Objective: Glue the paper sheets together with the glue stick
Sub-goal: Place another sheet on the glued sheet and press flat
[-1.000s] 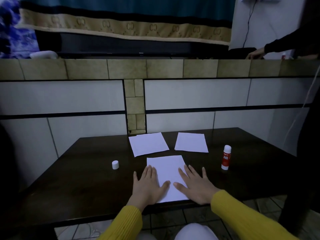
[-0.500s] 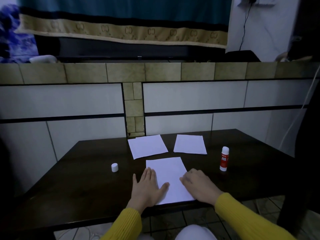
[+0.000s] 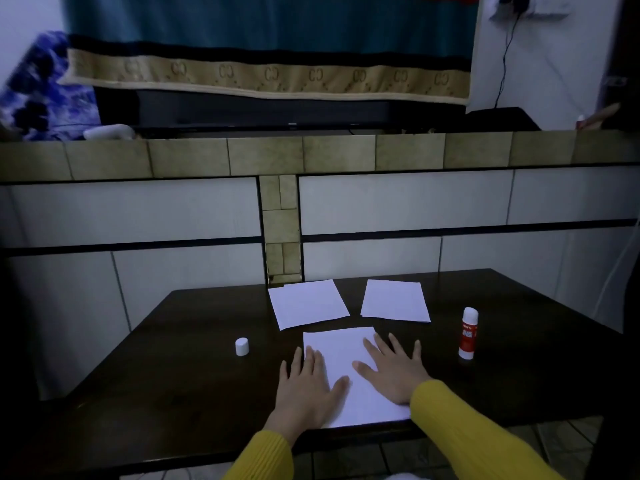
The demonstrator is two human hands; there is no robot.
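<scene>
Paper sheet (image 3: 349, 368) under flat, spread left hand (image 3: 304, 389) and right hand (image 3: 394, 372) (glue stick (image 3: 468, 333) upright, right of right hand).

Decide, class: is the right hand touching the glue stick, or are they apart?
Apart. The head view shows dark table between the right hand, flat on the nearest paper sheet, and the upright glue stick.

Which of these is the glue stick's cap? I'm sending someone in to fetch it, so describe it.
On the dark table, look left of the paper sheet under the person's hands. The cap stands alone there: a small white cylinder, unlike the taller red-and-white glue stick at the right.
</scene>
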